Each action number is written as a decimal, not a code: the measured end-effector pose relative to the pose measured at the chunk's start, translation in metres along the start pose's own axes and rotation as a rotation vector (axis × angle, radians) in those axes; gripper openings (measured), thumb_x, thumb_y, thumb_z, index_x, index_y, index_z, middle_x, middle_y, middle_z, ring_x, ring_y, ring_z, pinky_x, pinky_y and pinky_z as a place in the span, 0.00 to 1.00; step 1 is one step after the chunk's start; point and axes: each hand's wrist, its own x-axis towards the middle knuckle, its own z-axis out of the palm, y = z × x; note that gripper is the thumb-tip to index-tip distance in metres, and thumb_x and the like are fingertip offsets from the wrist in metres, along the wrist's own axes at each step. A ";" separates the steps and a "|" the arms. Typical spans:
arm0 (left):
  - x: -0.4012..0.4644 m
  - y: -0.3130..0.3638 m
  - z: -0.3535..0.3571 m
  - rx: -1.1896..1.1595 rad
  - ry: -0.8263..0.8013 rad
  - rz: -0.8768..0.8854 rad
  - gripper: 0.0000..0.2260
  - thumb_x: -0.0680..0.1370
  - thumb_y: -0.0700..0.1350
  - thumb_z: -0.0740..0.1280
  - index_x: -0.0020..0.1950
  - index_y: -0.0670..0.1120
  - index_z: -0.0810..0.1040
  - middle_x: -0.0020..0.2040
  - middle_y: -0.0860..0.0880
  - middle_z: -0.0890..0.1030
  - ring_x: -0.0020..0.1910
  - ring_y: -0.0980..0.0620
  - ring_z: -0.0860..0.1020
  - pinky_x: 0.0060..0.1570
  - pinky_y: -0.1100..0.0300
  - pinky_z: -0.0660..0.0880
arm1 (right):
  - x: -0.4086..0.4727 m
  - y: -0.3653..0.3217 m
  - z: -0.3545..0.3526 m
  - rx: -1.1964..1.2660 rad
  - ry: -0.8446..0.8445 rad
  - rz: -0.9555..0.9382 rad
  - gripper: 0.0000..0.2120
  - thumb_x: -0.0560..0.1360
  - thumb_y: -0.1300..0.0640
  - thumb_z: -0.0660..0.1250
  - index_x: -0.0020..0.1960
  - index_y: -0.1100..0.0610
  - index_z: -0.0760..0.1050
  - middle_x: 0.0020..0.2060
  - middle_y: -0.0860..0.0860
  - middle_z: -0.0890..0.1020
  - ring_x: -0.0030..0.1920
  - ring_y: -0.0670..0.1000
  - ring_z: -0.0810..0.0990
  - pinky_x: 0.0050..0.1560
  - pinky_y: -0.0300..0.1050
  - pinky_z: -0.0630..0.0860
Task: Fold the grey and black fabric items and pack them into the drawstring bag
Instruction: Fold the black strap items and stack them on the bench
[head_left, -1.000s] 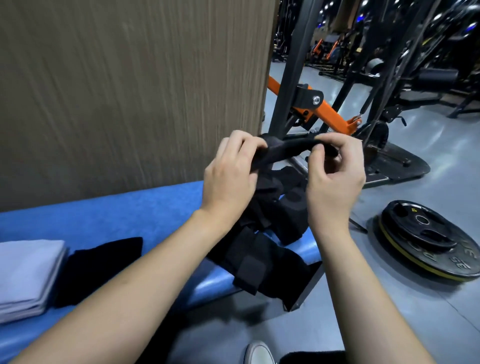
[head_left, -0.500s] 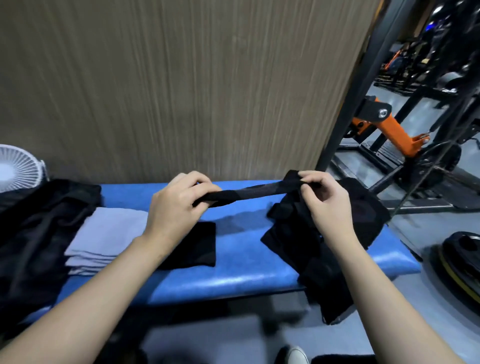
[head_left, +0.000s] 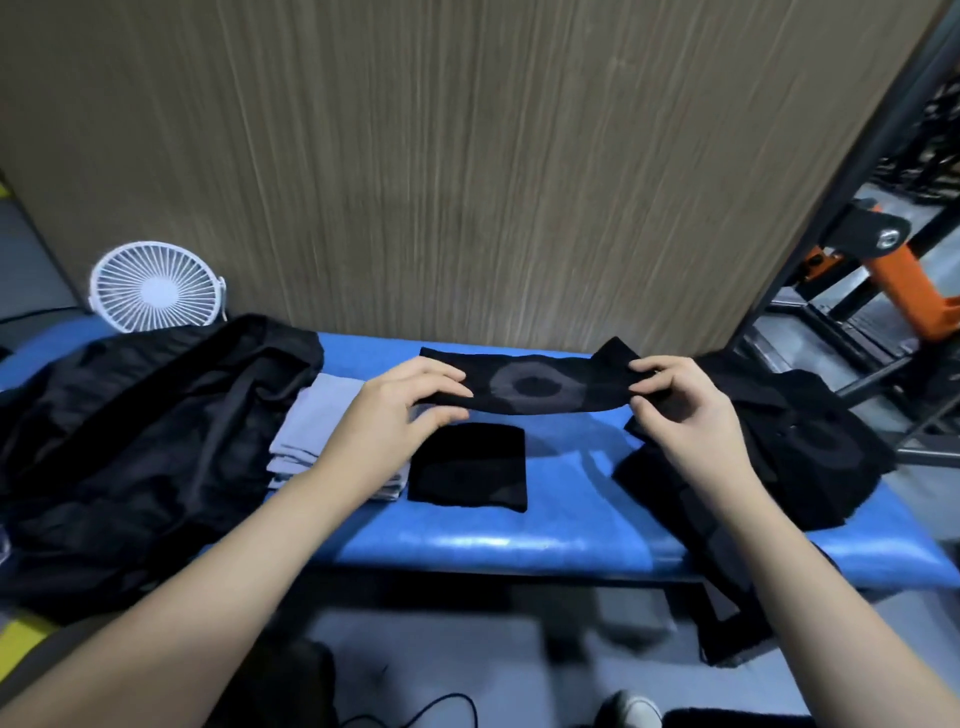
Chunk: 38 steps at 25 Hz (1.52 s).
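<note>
A black fabric sleeve with a grey ring pattern is stretched flat between my hands above the blue bench. My left hand pinches its left end and my right hand pinches its right end. Below it on the bench lies a folded black piece. Left of that sits a stack of folded grey fabric. A heap of unfolded black pieces lies at the bench's right end, partly hanging over the edge. A large black drawstring bag is spread on the left.
A small white fan stands at the back left against a wood-grain wall. Gym equipment with an orange arm and black frame stands to the right. A cable and a shoe are on the floor.
The view has swung left from the gym floor to the bench. My hands have carried the sleeve over the bench's middle and pulled it out flat, showing its grey ring.
</note>
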 end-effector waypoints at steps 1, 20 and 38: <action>-0.003 -0.003 -0.001 0.041 -0.020 0.007 0.06 0.76 0.44 0.73 0.52 0.49 0.85 0.58 0.57 0.80 0.57 0.58 0.79 0.61 0.65 0.71 | -0.001 0.001 0.000 -0.028 -0.021 -0.008 0.08 0.73 0.71 0.71 0.43 0.60 0.79 0.55 0.51 0.82 0.57 0.46 0.80 0.53 0.33 0.73; -0.021 -0.021 0.015 0.612 -0.257 0.030 0.27 0.74 0.70 0.52 0.65 0.61 0.78 0.60 0.60 0.75 0.60 0.54 0.71 0.63 0.60 0.56 | -0.031 0.037 -0.009 -0.264 -0.382 0.071 0.12 0.73 0.59 0.75 0.54 0.50 0.81 0.57 0.45 0.76 0.58 0.42 0.76 0.62 0.36 0.69; -0.011 -0.029 0.014 0.556 -0.197 0.185 0.09 0.70 0.49 0.78 0.48 0.58 0.85 0.54 0.57 0.82 0.52 0.50 0.79 0.55 0.58 0.67 | -0.020 0.059 0.003 -0.647 -0.691 0.171 0.41 0.59 0.24 0.63 0.70 0.35 0.70 0.65 0.45 0.73 0.67 0.51 0.71 0.69 0.45 0.57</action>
